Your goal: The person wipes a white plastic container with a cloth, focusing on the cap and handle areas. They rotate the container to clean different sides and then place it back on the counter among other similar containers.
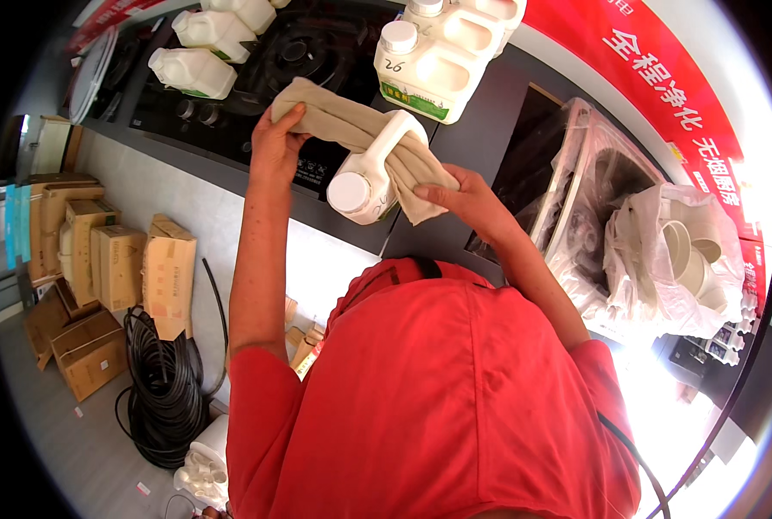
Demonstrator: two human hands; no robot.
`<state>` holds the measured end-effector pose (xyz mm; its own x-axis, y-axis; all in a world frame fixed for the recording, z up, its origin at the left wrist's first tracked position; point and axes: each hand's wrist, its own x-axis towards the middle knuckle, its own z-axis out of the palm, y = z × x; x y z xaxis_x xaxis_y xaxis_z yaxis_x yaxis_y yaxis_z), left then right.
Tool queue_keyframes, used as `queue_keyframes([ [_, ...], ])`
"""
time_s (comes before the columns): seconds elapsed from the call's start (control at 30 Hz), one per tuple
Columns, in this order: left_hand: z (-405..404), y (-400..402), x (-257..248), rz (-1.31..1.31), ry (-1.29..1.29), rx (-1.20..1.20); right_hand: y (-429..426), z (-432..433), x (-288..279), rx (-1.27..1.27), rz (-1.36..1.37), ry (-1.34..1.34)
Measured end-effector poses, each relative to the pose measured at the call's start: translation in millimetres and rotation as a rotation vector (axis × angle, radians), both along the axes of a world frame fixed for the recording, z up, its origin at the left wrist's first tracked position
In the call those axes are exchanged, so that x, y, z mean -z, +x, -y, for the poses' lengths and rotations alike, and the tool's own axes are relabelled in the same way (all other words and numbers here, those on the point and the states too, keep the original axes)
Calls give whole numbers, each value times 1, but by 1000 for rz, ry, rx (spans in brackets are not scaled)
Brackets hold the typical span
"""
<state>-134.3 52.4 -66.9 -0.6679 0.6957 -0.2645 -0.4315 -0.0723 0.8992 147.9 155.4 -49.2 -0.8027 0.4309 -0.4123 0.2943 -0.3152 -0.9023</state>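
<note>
A folded beige cloth [340, 120] is stretched between my hands above the dark counter. My left hand [282, 136] pinches its left end, thumb on top. At the other end, my right hand [464, 198] grips the cloth between thumb and fingers. A white plastic jug with a white screw cap [363, 188] stands in front of the cloth, its handle overlapping the fabric. Behind it, larger white jugs [425, 71] with green labels and handwritten marks stand on the counter. More white jugs [195, 72] lie or stand at the upper left, beside the gas hob [295, 52].
Plastic-wrapped sinks [574, 194] and a bag of white pipe fittings [678, 253] lie on the right. A red banner [665, 78] runs along the counter's back. Cardboard boxes [117, 266] and a coil of black hose [165, 389] are on the floor at the left.
</note>
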Motion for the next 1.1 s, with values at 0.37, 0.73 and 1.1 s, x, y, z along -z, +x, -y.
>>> queue_keyframes([
  [0.37,-10,50,-5,-105,-5,180,47,-10,45,28,127,-19],
  [0.73,-1,71,5,287,69,125,-5,9,57,-23,-54,39],
  [1.1,41,114,16,155,156,-155,-8,-22,34,101,-72,35],
])
